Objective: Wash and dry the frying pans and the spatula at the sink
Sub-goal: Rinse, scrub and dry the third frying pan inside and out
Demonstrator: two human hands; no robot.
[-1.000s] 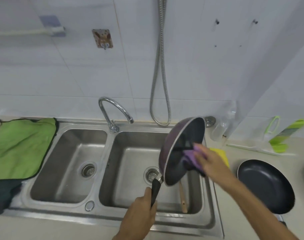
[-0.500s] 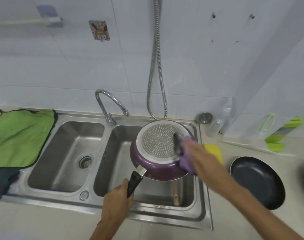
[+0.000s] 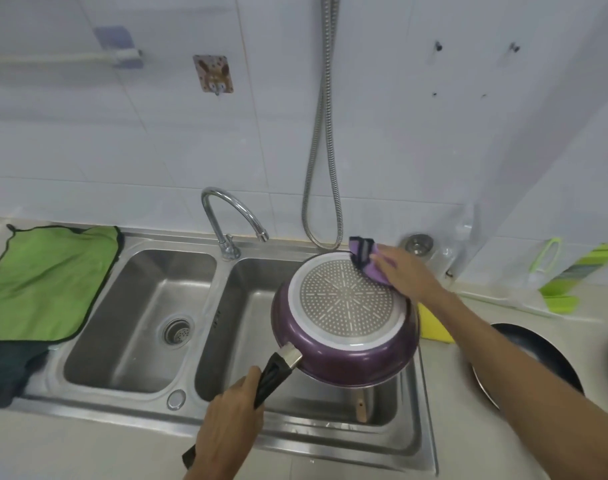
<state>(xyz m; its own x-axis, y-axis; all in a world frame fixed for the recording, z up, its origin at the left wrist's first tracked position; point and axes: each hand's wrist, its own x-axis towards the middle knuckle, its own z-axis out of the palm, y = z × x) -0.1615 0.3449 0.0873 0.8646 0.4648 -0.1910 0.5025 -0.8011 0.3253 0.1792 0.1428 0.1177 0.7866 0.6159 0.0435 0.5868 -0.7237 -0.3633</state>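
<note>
A purple frying pan [image 3: 344, 323] hangs upside down over the right basin of the steel sink [image 3: 205, 344], its dotted metal base facing up. My left hand [image 3: 226, 424] grips its black handle [image 3: 271, 379]. My right hand [image 3: 404, 271] presses a purple cloth [image 3: 366, 258] against the far right rim of the pan's base. Under the pan, the wooden handle of the spatula [image 3: 361, 407] pokes out in the right basin. A second, dark frying pan [image 3: 538, 355] lies on the counter at the right, partly behind my right forearm.
The tap [image 3: 233, 216] curves over the divider between basins. A metal shower hose [image 3: 321, 168] hangs on the tiled wall. A green towel [image 3: 43, 282] lies left of the sink. A yellow sponge [image 3: 434, 323] and a green-and-white board [image 3: 572, 282] sit at the right.
The pan went from tilted with its inside facing me to upside down. My right hand with the cloth moved from the inside to the base, then to its far right rim.
</note>
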